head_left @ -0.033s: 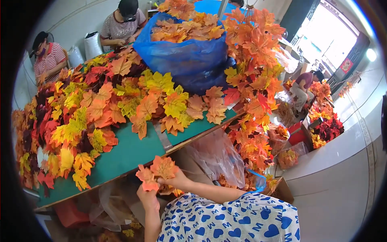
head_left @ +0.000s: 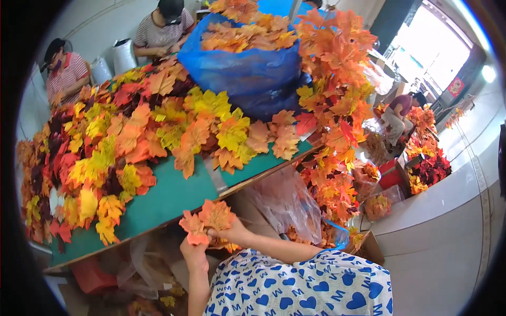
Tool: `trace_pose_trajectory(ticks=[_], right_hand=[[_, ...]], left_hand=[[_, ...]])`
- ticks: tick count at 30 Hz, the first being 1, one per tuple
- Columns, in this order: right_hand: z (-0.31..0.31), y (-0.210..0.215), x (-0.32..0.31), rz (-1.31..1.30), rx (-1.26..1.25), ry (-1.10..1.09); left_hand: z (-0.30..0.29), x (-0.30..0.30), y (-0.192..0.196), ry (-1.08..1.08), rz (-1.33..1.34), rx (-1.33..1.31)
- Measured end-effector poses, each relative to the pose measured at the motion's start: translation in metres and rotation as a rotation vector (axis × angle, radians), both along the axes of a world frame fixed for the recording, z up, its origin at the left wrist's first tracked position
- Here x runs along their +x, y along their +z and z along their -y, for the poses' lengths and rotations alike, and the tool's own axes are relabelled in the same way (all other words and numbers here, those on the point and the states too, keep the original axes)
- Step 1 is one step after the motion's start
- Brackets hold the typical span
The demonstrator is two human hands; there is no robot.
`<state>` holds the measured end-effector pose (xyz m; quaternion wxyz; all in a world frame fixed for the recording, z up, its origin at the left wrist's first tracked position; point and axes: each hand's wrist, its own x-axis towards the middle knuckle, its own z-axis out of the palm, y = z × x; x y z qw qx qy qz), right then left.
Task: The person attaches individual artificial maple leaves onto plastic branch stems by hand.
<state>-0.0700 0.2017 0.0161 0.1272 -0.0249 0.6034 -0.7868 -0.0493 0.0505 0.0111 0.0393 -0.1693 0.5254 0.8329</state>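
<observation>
In front of my body, just off the table's near edge, I hold a small spray of orange artificial maple leaves [head_left: 216, 214]. My left hand [head_left: 194, 255] is closed low on the spray, under its smaller leaf. From the right, my right hand [head_left: 233, 233] pinches at the base of the larger leaf. The stem between my fingers is too small to make out. Below my right hand more orange-yellow leaves [head_left: 231, 246] show, partly hidden by it.
Leaf garlands [head_left: 121, 142] cover much of the green tabletop [head_left: 184, 192]. A blue plastic bag [head_left: 240, 68] full of orange leaves stands at the back. Garlands [head_left: 337, 137] hang at the right, beside clear plastic [head_left: 290, 197] and a cardboard box [head_left: 371, 248]. Several people work beyond.
</observation>
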Motion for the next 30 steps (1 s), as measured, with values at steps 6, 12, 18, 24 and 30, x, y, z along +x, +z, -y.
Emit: trace_pose_trajectory(ticks=[6,12,18,24,30], right_hand=[[-0.026,0.013,-0.016,-0.15,0.218,0.095],[-0.025,-0.009,-0.007,-0.082,-0.044,0.04],[-0.014,-0.015,0.014,0.386,-0.577,0.008],[-0.002,-0.033,0.022,0.424,-0.491,-0.012],[0.018,-0.007,0.025,0.28,-0.126,-0.134]], left_hand=[[0.004,-0.034,-0.054,-0.369,0.001,0.686],[0.002,-0.025,-0.023,-0.3,-0.007,0.563],[-0.022,-0.013,0.012,-0.06,-0.083,0.398],[-0.022,-0.01,0.003,0.036,-0.113,0.315],[-0.042,-0.014,-0.016,0.369,-0.106,0.305]])
